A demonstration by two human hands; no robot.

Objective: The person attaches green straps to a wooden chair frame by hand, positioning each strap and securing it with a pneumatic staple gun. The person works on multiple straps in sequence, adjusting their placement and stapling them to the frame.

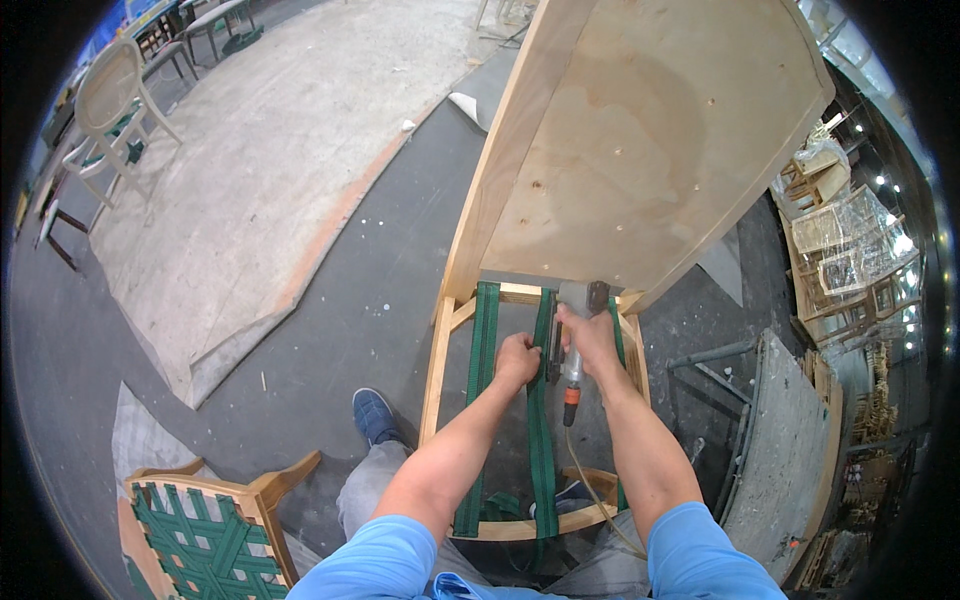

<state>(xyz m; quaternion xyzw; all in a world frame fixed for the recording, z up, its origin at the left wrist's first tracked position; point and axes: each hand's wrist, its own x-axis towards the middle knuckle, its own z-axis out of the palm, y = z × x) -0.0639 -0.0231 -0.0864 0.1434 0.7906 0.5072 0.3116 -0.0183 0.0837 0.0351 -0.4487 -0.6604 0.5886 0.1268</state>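
Note:
In front of me stands a wooden chair frame [434,385] with a tall plywood back panel [640,150]. Green webbing straps run from its far seat rail to the near rail [590,520]. My left hand [516,361] is closed at the edge of the middle strap [541,450], fingertips pinching it. Wrapped in my right hand [592,340] is an air staple gun [573,368], held over the seat opening beside that strap, close to the far rail. From its orange coupling an air hose [580,460] trails down toward me. My right fingers partly hide the gun's body.
A smaller chair frame with woven green webbing [205,535] sits at lower left. To the right is a worn board on a metal stand [775,440], with wrapped wooden frames [850,250] beyond. Pale sheeting [270,170] covers floor at left, near an oval-backed chair [108,90].

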